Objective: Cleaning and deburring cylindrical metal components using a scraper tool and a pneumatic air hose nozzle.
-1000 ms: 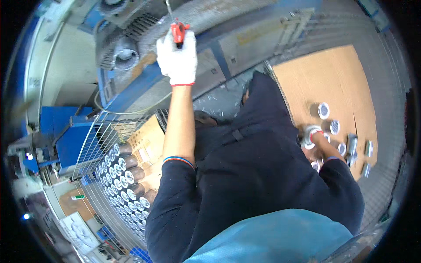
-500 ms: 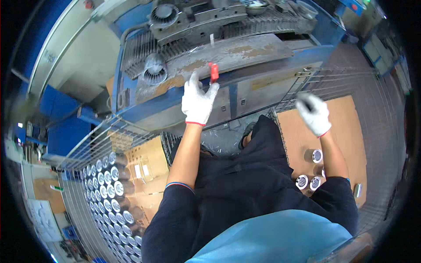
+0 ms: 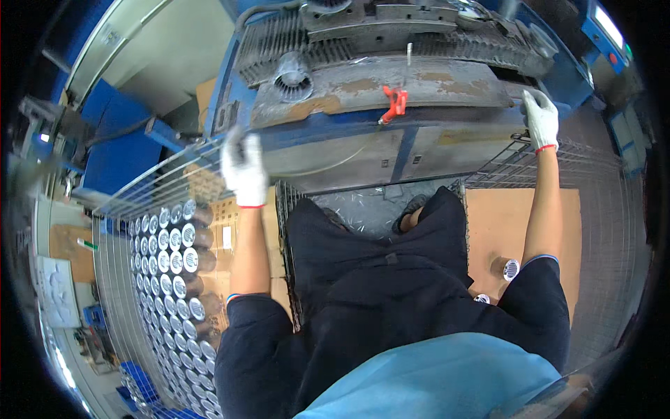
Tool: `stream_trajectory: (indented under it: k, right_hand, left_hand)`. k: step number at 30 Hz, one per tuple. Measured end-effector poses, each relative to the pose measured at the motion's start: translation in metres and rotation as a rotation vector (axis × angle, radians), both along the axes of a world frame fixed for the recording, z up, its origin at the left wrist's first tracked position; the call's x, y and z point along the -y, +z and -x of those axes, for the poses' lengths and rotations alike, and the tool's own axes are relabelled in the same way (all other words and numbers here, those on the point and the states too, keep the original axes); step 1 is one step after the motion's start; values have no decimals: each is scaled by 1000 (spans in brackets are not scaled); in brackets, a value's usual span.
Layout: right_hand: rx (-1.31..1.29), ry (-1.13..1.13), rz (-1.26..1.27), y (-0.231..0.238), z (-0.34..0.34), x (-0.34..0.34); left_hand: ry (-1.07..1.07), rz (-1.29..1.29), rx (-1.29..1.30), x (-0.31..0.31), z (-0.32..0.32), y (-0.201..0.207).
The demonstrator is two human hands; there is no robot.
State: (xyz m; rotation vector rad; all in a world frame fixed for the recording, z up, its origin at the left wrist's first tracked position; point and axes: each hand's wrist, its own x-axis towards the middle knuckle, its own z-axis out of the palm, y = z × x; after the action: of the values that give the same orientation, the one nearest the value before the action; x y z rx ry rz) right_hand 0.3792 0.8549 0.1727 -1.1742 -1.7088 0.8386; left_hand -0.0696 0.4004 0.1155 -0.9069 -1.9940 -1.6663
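Note:
My left hand (image 3: 243,167), in a white knit glove, hangs above the rim of the left wire basket (image 3: 167,167); motion smears its fingers, and I cannot make out anything in them. At the right end of the machine's front ledge is my gloved right hand (image 3: 541,120), fingers stretched forward, with nothing visible in it. Between the hands, a red air blow gun (image 3: 396,103) rests at the ledge's front edge, its thin hose trailing down to the left. A finned grey metal cylinder (image 3: 293,78) lies on the machine, left of the gun.
Rows of shiny metal cylinders (image 3: 164,262) stand on cardboard in the left basket. The right basket holds a cardboard sheet (image 3: 523,216) and a few cylinders (image 3: 505,268), partly hidden by my arm. The worn machine ledge (image 3: 447,87) spans the front; a control box (image 3: 606,35) stands far right.
My left hand has let go of the red air blow gun, which now rests on the ledge, and swung left over the basket. My right hand has moved forward to the machine's right end.

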Motion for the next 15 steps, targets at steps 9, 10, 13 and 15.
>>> stream_trajectory:
  k: [9, 10, 13, 15]
  right_hand:
    - [128, -18, -1, 14, 11, 17]
    - [140, -12, -9, 14, 11, 17]
    - [137, -32, 9, 10, 8, 14]
    - [128, -32, -24, 11, 7, 16]
  left_hand:
    - [344, 379, -240, 20, 159, 70]
    - [265, 336, -114, 22, 170, 70]
    - [115, 208, 131, 25, 185, 65]
    - [88, 225, 122, 26, 189, 64]
